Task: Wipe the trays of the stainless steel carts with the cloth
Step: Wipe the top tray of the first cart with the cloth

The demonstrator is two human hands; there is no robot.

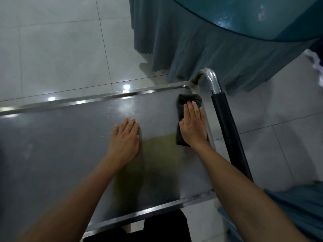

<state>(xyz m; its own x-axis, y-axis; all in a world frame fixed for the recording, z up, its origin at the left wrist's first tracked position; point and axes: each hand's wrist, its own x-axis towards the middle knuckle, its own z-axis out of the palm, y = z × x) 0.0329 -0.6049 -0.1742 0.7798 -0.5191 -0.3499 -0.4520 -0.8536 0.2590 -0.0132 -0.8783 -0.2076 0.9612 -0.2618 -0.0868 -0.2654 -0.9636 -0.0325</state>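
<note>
The top tray (70,137) of a stainless steel cart fills the lower left and middle of the head view. A dark cloth (181,105) lies in the tray's far right corner. My right hand (193,125) presses flat on the cloth with straight fingers, close to the tray's right rim. My left hand (125,137) rests flat on the bare steel, a hand's width left of the cloth.
The cart's handle (225,119), a chrome tube with a black grip, runs along the right side. A round table with a glass top (253,16) and blue-grey skirt (192,49) stands just beyond the cart. Another blue-grey fabric (297,210) is at lower right. Pale floor tiles surround the cart.
</note>
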